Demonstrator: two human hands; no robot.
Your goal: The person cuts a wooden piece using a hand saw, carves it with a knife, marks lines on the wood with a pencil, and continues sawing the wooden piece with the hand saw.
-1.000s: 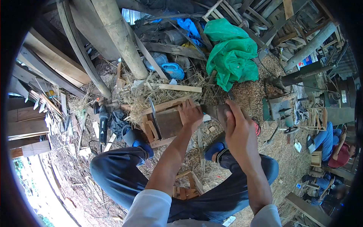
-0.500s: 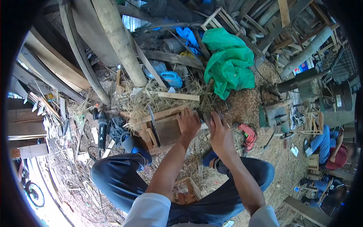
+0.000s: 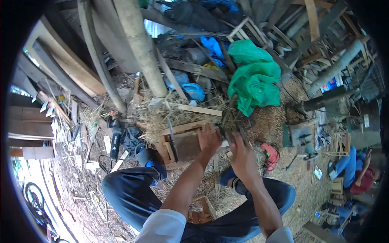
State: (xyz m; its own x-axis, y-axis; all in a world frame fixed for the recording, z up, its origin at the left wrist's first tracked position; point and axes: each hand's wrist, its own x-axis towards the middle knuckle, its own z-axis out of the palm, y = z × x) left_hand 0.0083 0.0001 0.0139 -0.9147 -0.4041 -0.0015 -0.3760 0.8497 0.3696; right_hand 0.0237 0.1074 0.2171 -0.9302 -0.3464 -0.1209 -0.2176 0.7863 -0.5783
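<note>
Both forearms point(image 3: 186, 180) reach forward; the left hand point(image 3: 210, 139) lies over the right end of a brown board point(image 3: 187, 148), and whether its fingers grip cannot be told; the right hand point(image 3: 243, 158) has its fingers closed around a dark tool point(image 3: 227, 136); the board looks flat, bordered by paler wood point(image 3: 188, 126), low in front of the knees point(image 3: 121, 184); the hands are closer together than a second ago.

The right hand point(image 3: 242, 153) has neared the left hand point(image 3: 210, 139), uncovering a red tool point(image 3: 271, 156).
</note>
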